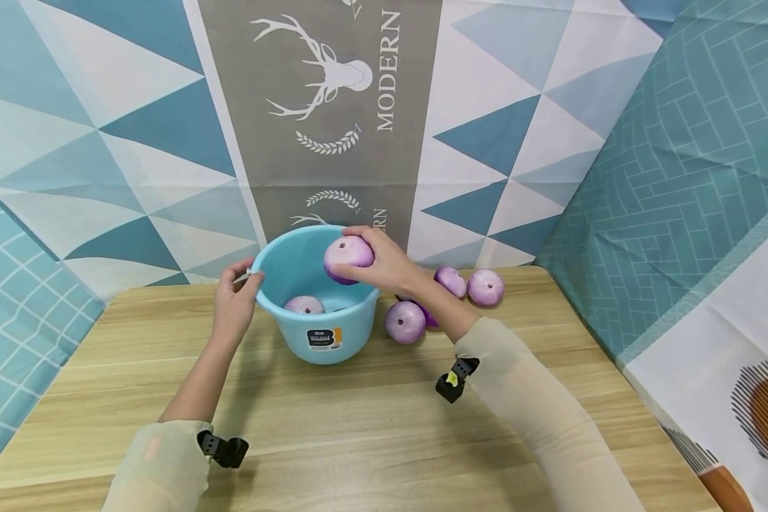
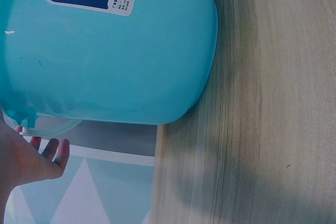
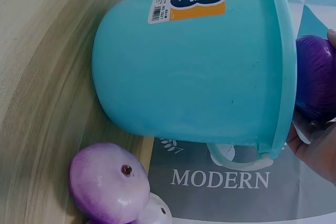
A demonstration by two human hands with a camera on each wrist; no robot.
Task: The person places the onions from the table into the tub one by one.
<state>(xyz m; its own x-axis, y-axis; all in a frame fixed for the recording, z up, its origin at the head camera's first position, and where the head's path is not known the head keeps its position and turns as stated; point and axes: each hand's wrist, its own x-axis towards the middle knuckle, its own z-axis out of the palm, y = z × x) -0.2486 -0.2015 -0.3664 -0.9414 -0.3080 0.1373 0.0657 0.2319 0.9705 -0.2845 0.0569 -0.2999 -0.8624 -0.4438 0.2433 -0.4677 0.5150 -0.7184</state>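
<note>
Head view: we note the right hand (image 1: 385,262) gripping a purple onion (image 1: 345,250), thumb across its near side, over the right part of the blue bucket (image 1: 288,331); left hand (image 1: 232,309) grasps the bucket at the handle end (image 1: 250,271). 1 more onion (image 1: 304,305) lies inside; we count at least 4 loose onions (image 1: 405,322) on the wooden table (image 1: 333,434), just right of the bucket, some partly behind the right forearm (image 1: 446,304)

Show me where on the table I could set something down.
The table is bare in front of the blue bucket, between the sleeves, and left of the left hand. Right of the bucket it's crowded: purple onions cluster there, partly behind the right forearm.
</note>
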